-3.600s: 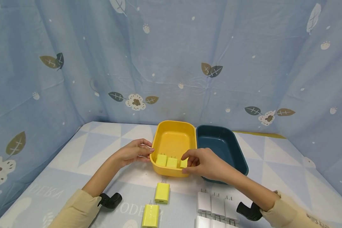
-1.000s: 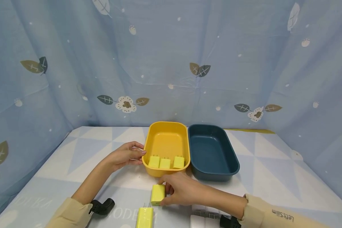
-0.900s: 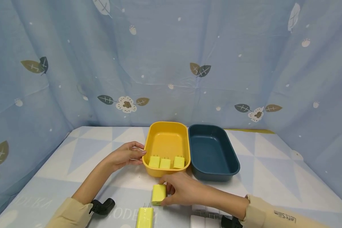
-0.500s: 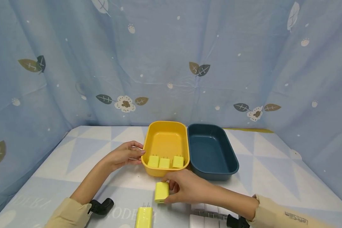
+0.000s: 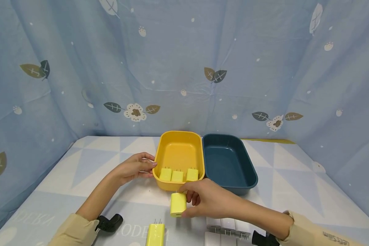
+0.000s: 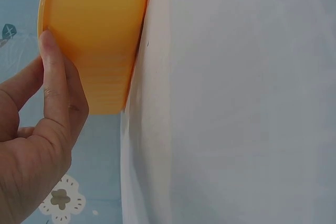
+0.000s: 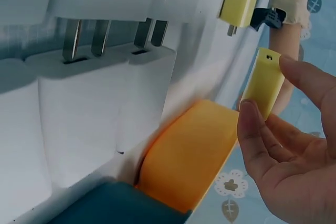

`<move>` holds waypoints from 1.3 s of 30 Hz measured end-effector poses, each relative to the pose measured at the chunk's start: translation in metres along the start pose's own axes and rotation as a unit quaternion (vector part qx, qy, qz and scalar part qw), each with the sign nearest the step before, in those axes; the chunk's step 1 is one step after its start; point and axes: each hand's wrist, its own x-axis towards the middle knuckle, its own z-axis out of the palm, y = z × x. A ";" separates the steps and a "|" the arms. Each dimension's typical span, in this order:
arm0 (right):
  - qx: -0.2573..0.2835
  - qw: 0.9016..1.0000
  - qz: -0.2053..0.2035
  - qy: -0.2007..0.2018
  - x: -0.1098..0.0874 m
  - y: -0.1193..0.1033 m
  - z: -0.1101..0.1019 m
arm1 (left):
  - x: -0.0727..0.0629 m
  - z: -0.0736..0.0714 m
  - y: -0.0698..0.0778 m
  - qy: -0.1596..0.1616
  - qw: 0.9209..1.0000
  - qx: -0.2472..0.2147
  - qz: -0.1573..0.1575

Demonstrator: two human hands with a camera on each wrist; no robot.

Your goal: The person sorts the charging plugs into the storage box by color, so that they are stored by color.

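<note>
Head view: from where I stand, all positions are referenced to the yellow bin [image 5: 169, 186].
Right hand [image 5: 208, 201]: grasping; thumb and fingertips pinch the held yellow charger [image 5: 178, 205].
Charger position: just in front of the yellow bin's near wall, prongs toward it, apparently off the tabletop.
Pinch hazard: the smooth casing has fingertip support only; a loose or off-centre hold could let it twist and drop.
Prong hazard: moving forward too low could catch the prongs on the bin's near side.
Three yellow chargers [image 5: 177, 176]: inside the bin, along its near wall; contact from above could topple them.
Left hand [image 5: 137, 166]: touching the bin's left rim; I cannot tell whether it pinches. Uneven pressure could shove the bin into the dark teal bin [image 5: 230, 162] just beside its right wall.
White chargers [image 5: 213, 239]: nearer than the bin, toward its right; a dipping right wrist could disturb them.
</note>
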 end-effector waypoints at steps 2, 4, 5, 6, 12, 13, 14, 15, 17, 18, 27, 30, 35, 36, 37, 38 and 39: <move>0.004 1.000 0.004 0.001 -0.001 0.000 -0.002 | 0.000 0.000 0.000 0.000 1.000 0.000 -0.001; 0.006 1.000 0.007 0.002 -0.001 0.000 -0.004 | 0.000 0.000 0.000 0.001 1.000 0.000 -0.001; 0.006 1.000 0.008 0.003 -0.002 0.000 -0.005 | 0.000 0.000 0.000 0.001 1.000 -0.001 -0.001; 0.007 1.000 0.009 0.005 -0.002 0.000 -0.006 | 0.000 0.000 0.000 0.001 1.000 -0.001 0.000; 0.010 1.000 -0.007 0.015 -0.001 0.001 -0.014 | 0.001 0.001 0.001 0.006 1.000 0.001 -0.004; 0.007 1.000 -0.009 0.017 -0.001 0.001 -0.015 | 0.001 0.001 0.002 0.007 1.000 0.001 -0.005; 0.004 1.000 -0.009 0.020 -0.001 0.002 -0.017 | 0.001 0.001 0.002 0.008 1.000 0.002 -0.006; 0.002 1.000 -0.009 0.023 0.000 0.002 -0.018 | 0.001 0.002 0.002 0.008 1.000 0.002 -0.007; -0.005 1.000 -0.007 0.030 0.002 0.003 -0.021 | 0.001 0.002 0.002 0.008 1.000 0.000 -0.008; -0.008 0.999 -0.008 0.033 0.003 0.003 -0.022 | 0.001 0.002 0.002 0.007 1.000 -0.001 -0.008; -0.032 0.998 -0.023 0.057 0.016 0.010 -0.032 | 0.001 0.000 -0.002 0.010 1.000 0.000 -0.013; -0.041 0.997 -0.025 0.063 0.020 0.013 -0.034 | 0.002 0.001 -0.003 0.005 1.000 -0.003 -0.010; -0.044 0.996 -0.030 0.069 0.029 0.020 -0.036 | 0.001 0.000 -0.002 -0.001 1.000 -0.008 -0.004; -0.043 0.996 -0.029 0.069 0.032 0.021 -0.037 | 0.001 0.000 -0.001 -0.001 1.000 -0.009 -0.005; -0.042 0.996 -0.027 0.068 0.034 0.021 -0.038 | 0.000 0.000 -0.001 0.001 1.000 -0.010 -0.008; -0.042 0.997 -0.023 0.067 0.037 0.022 -0.039 | 0.000 0.000 0.000 0.002 1.000 -0.009 -0.009; -0.043 0.997 -0.020 0.067 0.040 0.022 -0.040 | -0.001 0.000 0.000 0.002 1.000 -0.009 -0.010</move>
